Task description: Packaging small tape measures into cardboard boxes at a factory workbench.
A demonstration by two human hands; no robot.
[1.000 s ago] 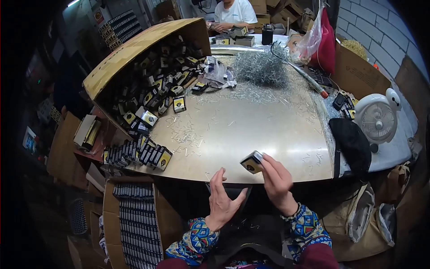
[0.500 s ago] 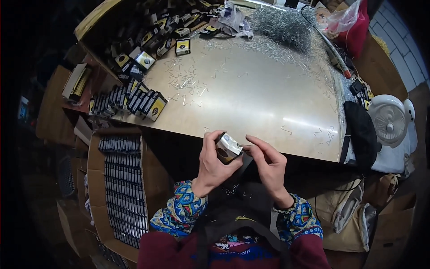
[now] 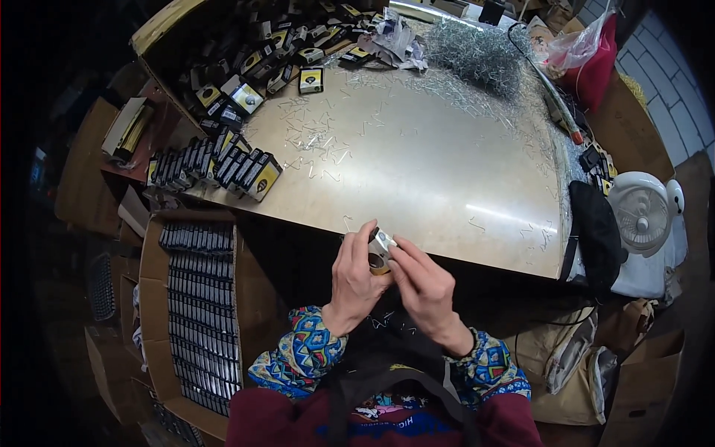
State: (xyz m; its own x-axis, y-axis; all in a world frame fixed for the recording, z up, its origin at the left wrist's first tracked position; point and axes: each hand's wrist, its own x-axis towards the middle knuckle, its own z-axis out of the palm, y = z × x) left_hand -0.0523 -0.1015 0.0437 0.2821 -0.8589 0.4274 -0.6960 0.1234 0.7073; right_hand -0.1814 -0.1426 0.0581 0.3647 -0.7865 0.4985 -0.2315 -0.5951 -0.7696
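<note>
Just off the front edge of the worktable (image 3: 417, 179), my left hand (image 3: 352, 281) is wrapped round a small cardboard box (image 3: 381, 244) in black, yellow and white. A round dark opening shows on its face. From the other side my right hand (image 3: 426, 290) presses against the box's white end, its fingers bent and drawn together at the tips. Whether those fingertips also pinch something tiny is hidden. Thin bent wire hooks (image 3: 319, 140) lie scattered on the tabletop. A row of similar small boxes (image 3: 216, 167) stands along the table's left edge.
A carton (image 3: 153, 298) packed with rows of boxes sits at lower left. Loose boxes (image 3: 257, 59) heap at the back left, beside crumpled paper (image 3: 395, 43). A large tangle of wire hooks (image 3: 477, 56) lies at the back. A white fan (image 3: 640, 214) and black cloth (image 3: 594, 238) are at right.
My right hand has moved left and closed in on the box's end. In my left hand the box has turned, showing less of its face. The view has shifted slightly.
</note>
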